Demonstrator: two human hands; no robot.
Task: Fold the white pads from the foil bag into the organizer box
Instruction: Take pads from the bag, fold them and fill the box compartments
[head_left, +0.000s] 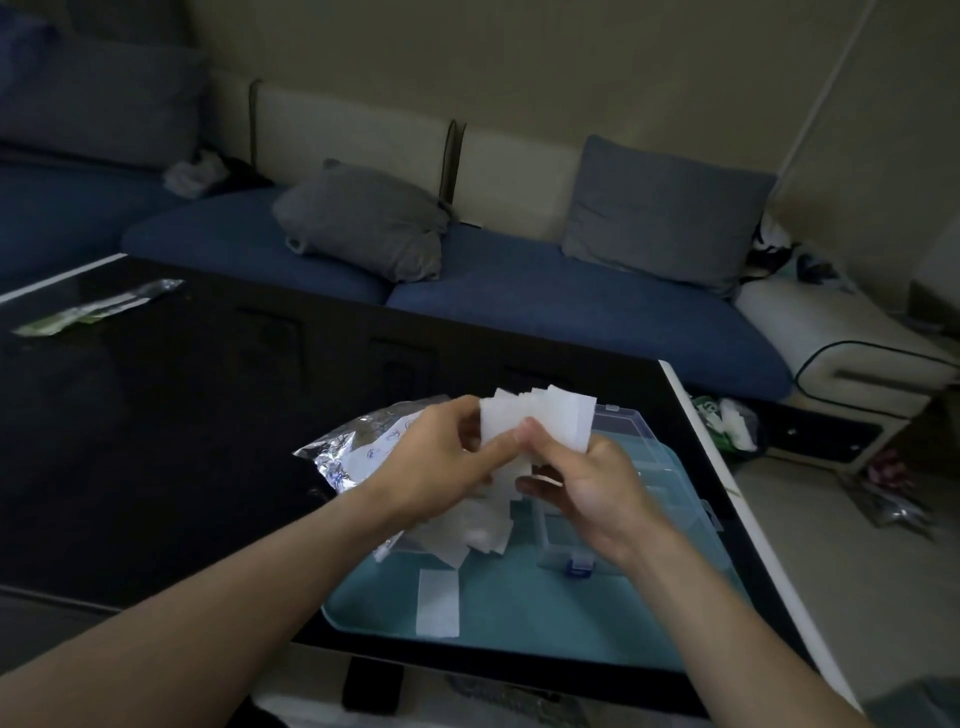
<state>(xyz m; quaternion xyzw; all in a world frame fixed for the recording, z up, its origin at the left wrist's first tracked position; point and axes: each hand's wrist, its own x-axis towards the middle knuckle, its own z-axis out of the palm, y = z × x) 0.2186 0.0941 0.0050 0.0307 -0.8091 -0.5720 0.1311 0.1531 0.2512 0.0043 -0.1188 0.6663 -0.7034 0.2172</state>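
A thin stack of soft, white rectangular pads (540, 418) is pinched between the left hand (441, 457) and the right hand (587, 488), above the clear plastic organizer box (649, 467). Loose pads (478, 525) are heaped on the box's near-left side, which is thereby hidden. A single flat pad (438, 603) is laid on the teal mat (519, 618). The crinkled foil bag (358, 452) is partly covered by the left hand on the glossy black bench (156, 441).
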